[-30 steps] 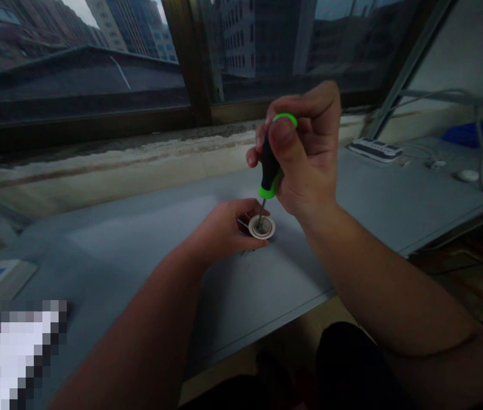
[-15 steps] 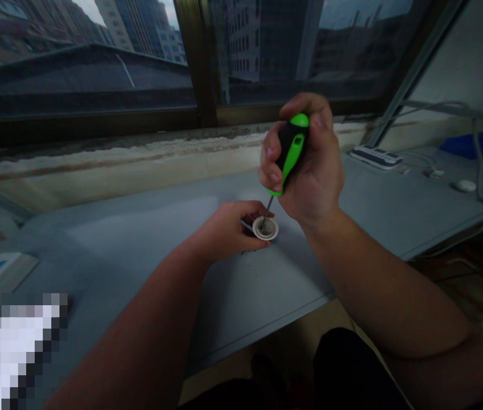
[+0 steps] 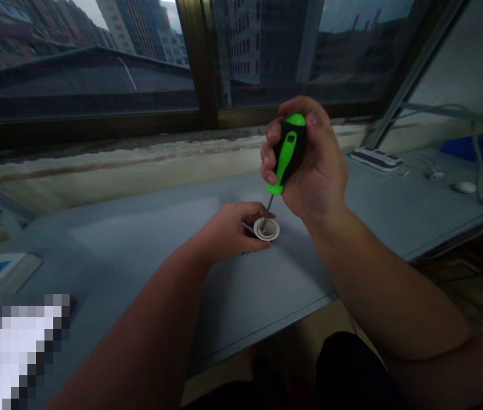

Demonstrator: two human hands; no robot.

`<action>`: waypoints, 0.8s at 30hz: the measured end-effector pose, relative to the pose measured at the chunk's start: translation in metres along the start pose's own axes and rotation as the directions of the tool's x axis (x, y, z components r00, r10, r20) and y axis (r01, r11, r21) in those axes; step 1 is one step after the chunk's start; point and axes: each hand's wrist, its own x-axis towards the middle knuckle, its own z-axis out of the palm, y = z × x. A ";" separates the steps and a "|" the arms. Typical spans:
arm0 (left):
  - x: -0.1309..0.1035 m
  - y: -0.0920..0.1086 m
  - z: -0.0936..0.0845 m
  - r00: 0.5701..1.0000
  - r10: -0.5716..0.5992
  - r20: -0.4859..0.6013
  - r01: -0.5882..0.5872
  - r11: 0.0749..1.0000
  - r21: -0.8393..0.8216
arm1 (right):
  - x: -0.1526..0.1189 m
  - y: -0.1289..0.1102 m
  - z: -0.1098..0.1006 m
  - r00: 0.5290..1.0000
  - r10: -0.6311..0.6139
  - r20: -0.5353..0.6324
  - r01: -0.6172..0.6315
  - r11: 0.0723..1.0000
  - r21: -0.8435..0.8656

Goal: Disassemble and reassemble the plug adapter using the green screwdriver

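My right hand [image 3: 309, 156] is wrapped round the black and green handle of a screwdriver [image 3: 289, 152], its thin metal shaft slanting down and slightly left. The tip of the shaft goes into the open top of a small white round fitting [image 3: 274, 234], which looks like a lamp holder; exactly what the tip touches inside cannot be made out. Around the fitting's side, just above the table, closes my left hand [image 3: 239, 228], thumb in front and fingers behind. Some thin, dark bits lie on the table below it.
A grey table [image 3: 139, 239] runs along the wall under a window [image 3: 96, 74]. At left are a white box with blue panels [image 3: 0, 272] and a blurred-out bright object [image 3: 15, 347]. At back right lie a power strip [image 3: 375, 159], cables and a blue item [image 3: 469, 146].
The screwdriver has turned in my right hand, so its green stripe and slot now face me more. My left hand keeps the white fitting in nearly the same place.
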 end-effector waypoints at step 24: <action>0.001 0.001 0.000 1.000 -0.013 -0.012 0.012 1.000 -0.004 | -0.002 -0.001 -0.001 0.997 0.025 -0.069 -0.034 0.990 -0.139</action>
